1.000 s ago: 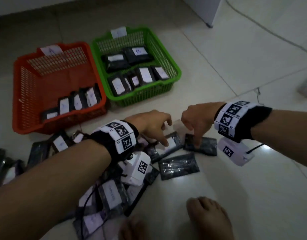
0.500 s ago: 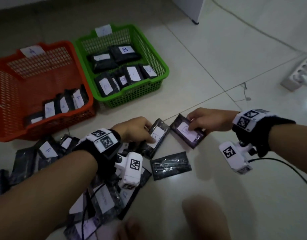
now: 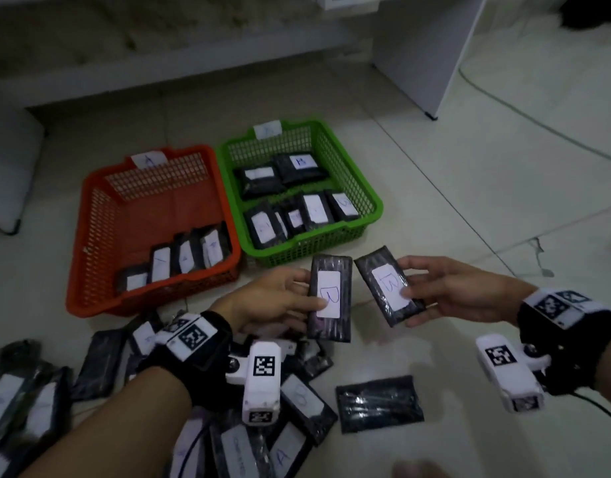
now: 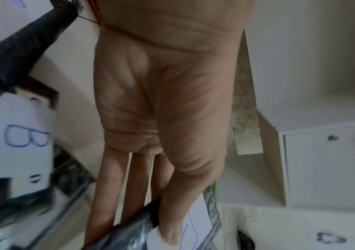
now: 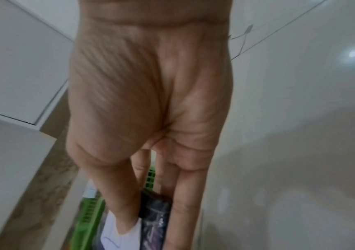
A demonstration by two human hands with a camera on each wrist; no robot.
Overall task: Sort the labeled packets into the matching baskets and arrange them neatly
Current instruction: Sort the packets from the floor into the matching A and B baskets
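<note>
1. Left of the green basket (image 3: 373, 215): orange basket (image 3: 90, 243), tagged A, holds a row of packets.
2. Below the green basket: left hand (image 3: 269, 301) pinches a B packet (image 3: 330, 298), thumb on its label.
3. Right of it: right hand (image 3: 459, 291) pinches another B packet (image 3: 388, 289).
4. Below the hands, well short of the green basket: loose packets (image 3: 378, 403) on the floor.
</note>
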